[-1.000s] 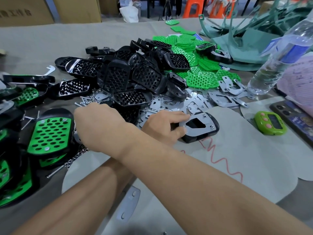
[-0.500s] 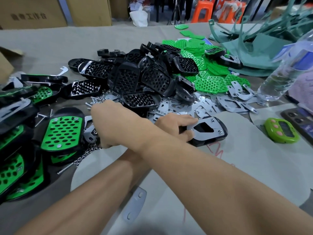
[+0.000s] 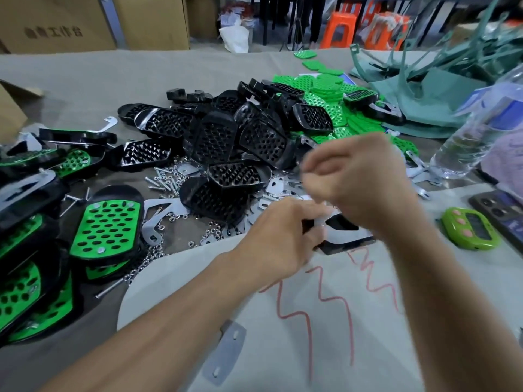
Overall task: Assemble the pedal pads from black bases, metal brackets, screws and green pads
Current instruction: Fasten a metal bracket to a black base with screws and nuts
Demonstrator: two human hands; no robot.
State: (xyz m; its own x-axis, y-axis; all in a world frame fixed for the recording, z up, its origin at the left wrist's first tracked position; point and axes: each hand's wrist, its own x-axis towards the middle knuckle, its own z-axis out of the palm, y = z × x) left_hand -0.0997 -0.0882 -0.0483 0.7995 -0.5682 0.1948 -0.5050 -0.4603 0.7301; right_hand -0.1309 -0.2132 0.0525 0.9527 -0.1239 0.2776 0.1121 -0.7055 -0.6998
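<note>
Fastening seems underway: left hand grips base under bracket, right hand curled, contents unclear; next needs screws seated squarely.

On my feed the desk is covered in grey cloth. A pale sheet lies on its near part, marked with a red zigzag line. At the right I see a clear water bottle with a blue label. Nearer me, a green timer with pink buttons lies just beside a dark phone. A heap of teal fabric fills the far right corner. Beyond the desk I make out cardboard boxes, a white bag and orange stools.
</note>
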